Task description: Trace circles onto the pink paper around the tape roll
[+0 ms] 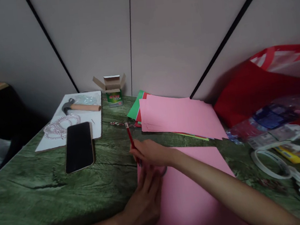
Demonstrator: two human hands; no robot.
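My right hand (153,152) is closed around a red pencil (130,135), which stands nearly upright with its tip end down near the far left corner of a pink sheet of paper (196,190). Just below it, my left hand (145,196) presses on that corner with its fingers stretched out. A dark curved edge (164,171) shows beside the left fingertips; what it belongs to is mostly covered by my hands. The right forearm crosses over the sheet.
Behind lies a stack of pink paper (180,116) over coloured sheets. To the left are a phone (78,147), a white board (97,124), a hammer (84,106) and bead strings (59,127). A green box (114,97), red bag (234,92) and white tape roll (271,176) surround the workspace.
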